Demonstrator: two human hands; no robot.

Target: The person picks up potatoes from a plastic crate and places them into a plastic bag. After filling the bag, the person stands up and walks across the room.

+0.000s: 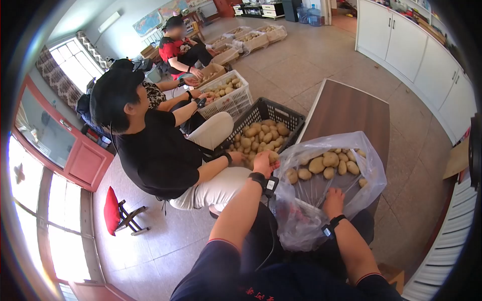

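My left hand (pixel 263 164) is at the near edge of the black crate (pixel 297 118), its fingers closed round a potato (pixel 273 156). Many potatoes (pixel 261 134) fill the crate beyond it. To the right, a clear plastic bag (pixel 369 145) lies wide open on the brown tabletop (pixel 346 110), with several potatoes (pixel 330 159) loose toward its far side. My right hand (pixel 333 201) rests at the bag's near side, fingers spread on the plastic, with no potato in it.
A co-worker in black (pixel 155 150) sits close on the left, a hand near the black crate. Beyond are a white crate (pixel 236 103) of potatoes, more seated people and further boxes (pixel 251 42). A red stool (pixel 114 210) stands lower left; white cabinets (pixel 406 50) line the right.
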